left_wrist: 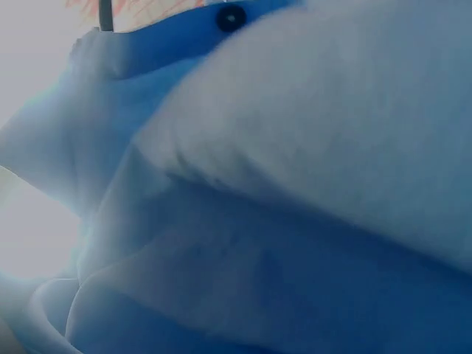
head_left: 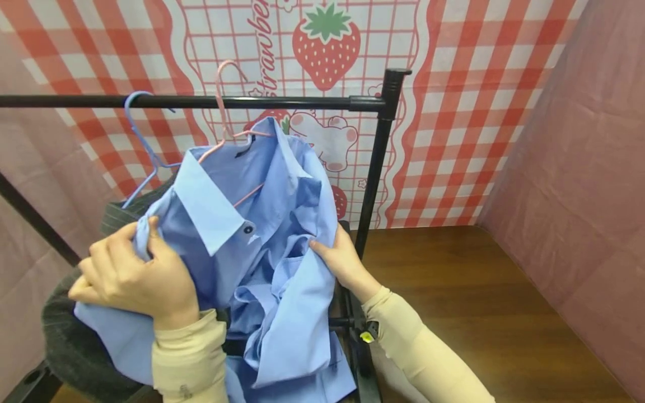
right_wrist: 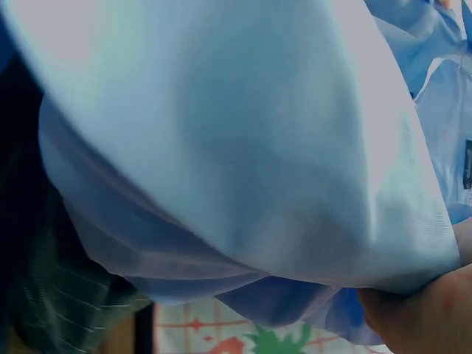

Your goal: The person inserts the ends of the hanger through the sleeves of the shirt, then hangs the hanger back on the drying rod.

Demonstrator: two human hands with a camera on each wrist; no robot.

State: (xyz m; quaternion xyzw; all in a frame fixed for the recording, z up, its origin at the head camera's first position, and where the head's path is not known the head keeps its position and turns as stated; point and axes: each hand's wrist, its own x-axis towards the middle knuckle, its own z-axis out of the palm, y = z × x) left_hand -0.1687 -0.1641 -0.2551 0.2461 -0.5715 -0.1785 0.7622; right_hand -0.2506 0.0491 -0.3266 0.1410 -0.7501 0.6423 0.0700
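A light blue button-up shirt with a pointed collar hangs on a pink hanger. The hanger's hook rises above the black rail with its stem in front; whether it touches the rail I cannot tell. My left hand grips bunched cloth at the shirt's left shoulder. On the other side my right hand pinches the shirt's edge, thumb in front, remaining fingers hidden behind cloth. Blue fabric and a dark button fill the left wrist view. In the right wrist view, my right hand holds the cloth.
The black rail ends at an upright post on the right. A blue hanger hangs left of the shirt, with a dark striped garment below it. A wooden surface lies to the right, before a strawberry-print cloth.
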